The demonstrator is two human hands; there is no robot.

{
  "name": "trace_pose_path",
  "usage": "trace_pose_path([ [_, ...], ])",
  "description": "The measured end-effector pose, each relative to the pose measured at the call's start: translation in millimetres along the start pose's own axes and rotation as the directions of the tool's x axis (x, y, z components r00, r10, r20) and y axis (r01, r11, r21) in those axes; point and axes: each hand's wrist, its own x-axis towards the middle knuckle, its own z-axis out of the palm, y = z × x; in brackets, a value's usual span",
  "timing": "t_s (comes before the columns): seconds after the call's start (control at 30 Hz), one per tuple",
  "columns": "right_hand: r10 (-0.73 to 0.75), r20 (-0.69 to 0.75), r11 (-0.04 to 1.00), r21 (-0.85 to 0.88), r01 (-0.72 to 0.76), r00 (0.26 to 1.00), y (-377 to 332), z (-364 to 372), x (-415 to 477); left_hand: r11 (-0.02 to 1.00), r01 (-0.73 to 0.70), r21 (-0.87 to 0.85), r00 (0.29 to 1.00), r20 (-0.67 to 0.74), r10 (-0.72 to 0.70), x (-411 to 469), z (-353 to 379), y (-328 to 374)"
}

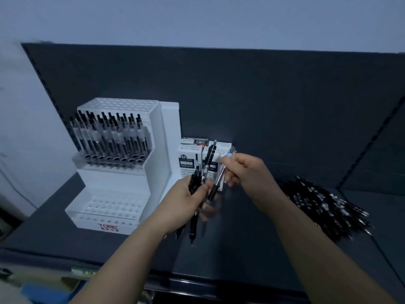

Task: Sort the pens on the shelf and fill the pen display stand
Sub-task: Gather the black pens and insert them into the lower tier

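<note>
A white tiered pen display stand (122, 185) sits at the left of the dark shelf (252, 238). Its upper tier holds several black pens (109, 137) standing upright; the lower tier's holes are bare. My left hand (188, 200) grips a bundle of black pens (195, 218) pointing down. My right hand (243, 172) pinches a single black-and-clear pen (219, 181) that slants down toward the bundle. A loose heap of black pens (324, 207) lies on the shelf at the right.
White pen boxes (188, 159) stand behind my hands, next to the stand. A dark back panel (241, 95) rises behind the shelf. The shelf's front edge (197, 279) runs below my forearms. A blue object (43, 292) lies at the lower left.
</note>
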Motion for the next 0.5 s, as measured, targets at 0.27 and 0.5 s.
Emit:
trace_pose_path([
  [0.27,-0.272,-0.186,0.962,-0.030,0.272,0.944,-71,80,37,0.922,-0.233,0.310,0.900,-0.291,0.325,-25,-98,3],
  [0.5,-0.405,-0.048,0.836,-0.423,0.348,0.913,-91,165,58,0.949,-0.190,0.250,0.821,-0.489,0.294,-40,-175,-12],
])
